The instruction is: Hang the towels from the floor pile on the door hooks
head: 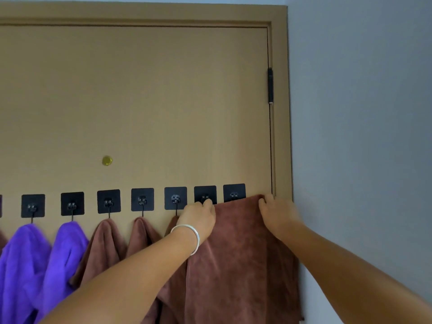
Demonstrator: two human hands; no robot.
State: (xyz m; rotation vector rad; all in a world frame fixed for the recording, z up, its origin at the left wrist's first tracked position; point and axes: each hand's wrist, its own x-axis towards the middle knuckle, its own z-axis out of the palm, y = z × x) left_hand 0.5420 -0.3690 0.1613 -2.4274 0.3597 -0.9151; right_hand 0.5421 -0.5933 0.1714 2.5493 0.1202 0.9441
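Both hands grip the brown towel [236, 249] stretched against the door [140, 101]: left hand [198, 216] pinches its top edge, right hand [275, 211] its corner, hiding 2 hooks' prongs.

Brass peephole [107, 160] mid-door, above hook row. Black hinge [270, 85] on door's right edge, by frame [280, 66]. Grey wall [362, 113] to the right.
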